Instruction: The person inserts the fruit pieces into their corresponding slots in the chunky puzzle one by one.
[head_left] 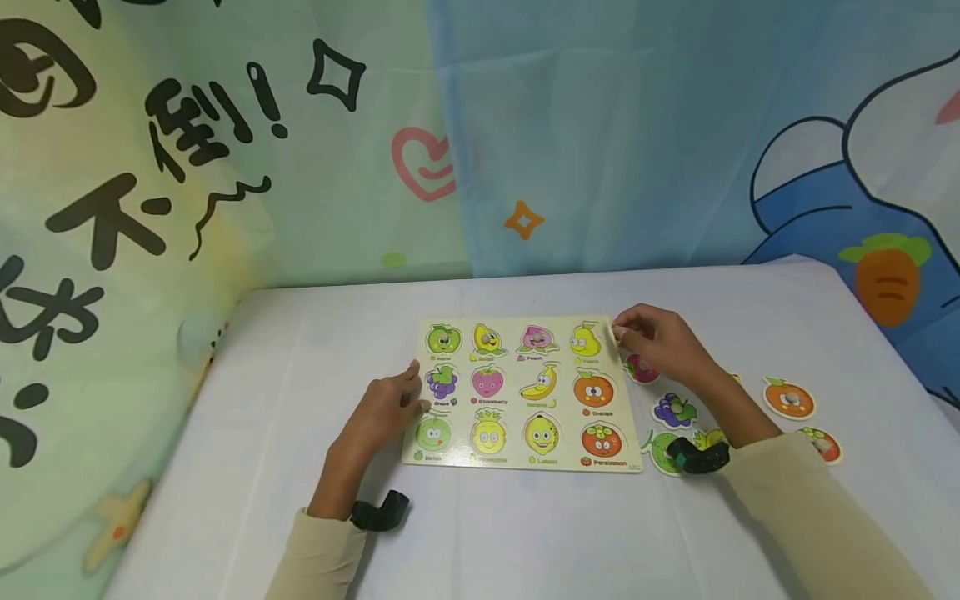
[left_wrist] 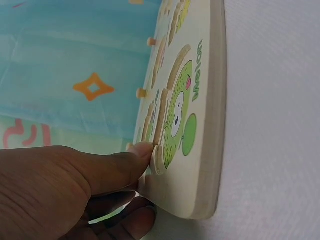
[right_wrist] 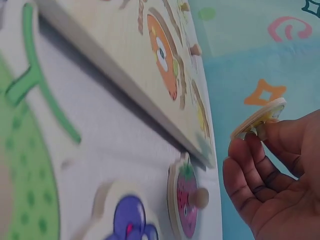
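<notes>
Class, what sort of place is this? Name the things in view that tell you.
Probably a child's play or learning corner, at home or in a nursery. A fruit puzzle board lies on a white-covered table, loose fruit pieces beside it, and cartoon curtains hang behind.

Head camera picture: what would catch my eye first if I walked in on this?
Probably the pale wooden fruit puzzle board lying mid-table on the white cloth, with cartoon fruits in rows. The left hand touches its left edge; the right hand pinches a thin flat wooden piece at the top right corner. Loose fruit pieces, including purple grapes, lie right of the board.
</notes>
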